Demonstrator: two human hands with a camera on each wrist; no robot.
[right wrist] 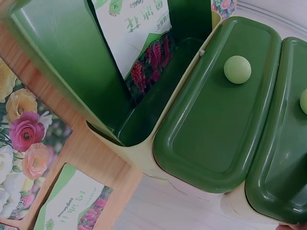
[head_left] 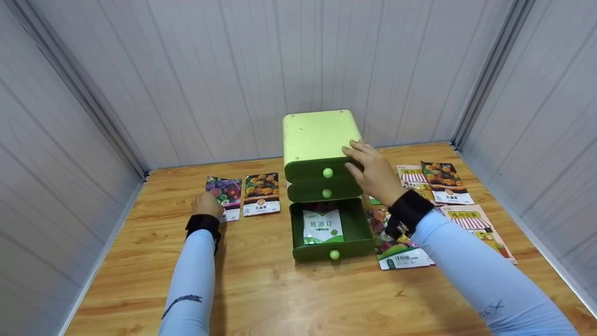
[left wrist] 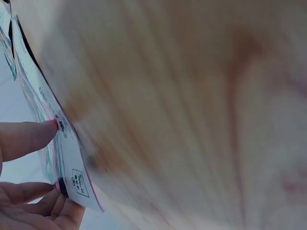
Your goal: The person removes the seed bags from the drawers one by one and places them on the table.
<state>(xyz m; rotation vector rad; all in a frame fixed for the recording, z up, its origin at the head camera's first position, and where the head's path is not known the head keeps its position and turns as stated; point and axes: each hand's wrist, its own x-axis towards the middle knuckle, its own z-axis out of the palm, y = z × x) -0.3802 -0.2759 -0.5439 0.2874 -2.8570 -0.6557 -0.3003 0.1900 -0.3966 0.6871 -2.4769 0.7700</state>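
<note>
My left hand (head_left: 208, 205) is at the left edge of a seed packet (head_left: 229, 192) with purple and red flowers. In the left wrist view, thumb and fingers pinch this packet (left wrist: 76, 175) by its edge. My right hand (head_left: 375, 175) rests at the front right corner of a green drawer cabinet (head_left: 317, 133), fingertips on its top and thumb near the front. The bottom drawer (head_left: 357, 228) is pulled out, with a white-and-green seed packet (head_left: 322, 227) inside. Both upper drawers, with round pale knobs, are pushed in; the middle one (right wrist: 211, 120) shows in the right wrist view.
An orange-flower packet (head_left: 261, 193) lies between the left hand and the cabinet. Several packets lie to the right, among them another orange-flower packet (head_left: 447, 182), a pink-and-yellow one (head_left: 478, 228) and a rose-coloured one (head_left: 403, 256). Pale panel walls (head_left: 210, 84) enclose the table.
</note>
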